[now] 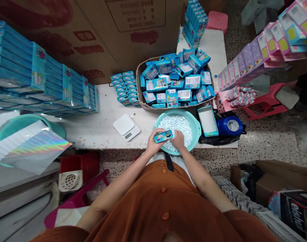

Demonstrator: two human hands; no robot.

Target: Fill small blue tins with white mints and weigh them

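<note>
My left hand [153,144] is closed around a small blue candy box [164,135] with an oval window in its printed face. It holds the box tilted over the left side of a turquoise basin [196,117]. Many small pale blue and white candies [177,121] cover the bottom of the basin. Close to the box, my right hand [178,140] is down at the candies with its fingers curled together. What those fingers hold, if anything, is hidden.
A cardboard carton [138,85] heaped with blue boxes stands behind the basin. To the left lie a white digital scale [127,127] and stacked blue boxes [125,88]. An open blue box tray [208,121] and a blue tape roll [230,125] sit at the right.
</note>
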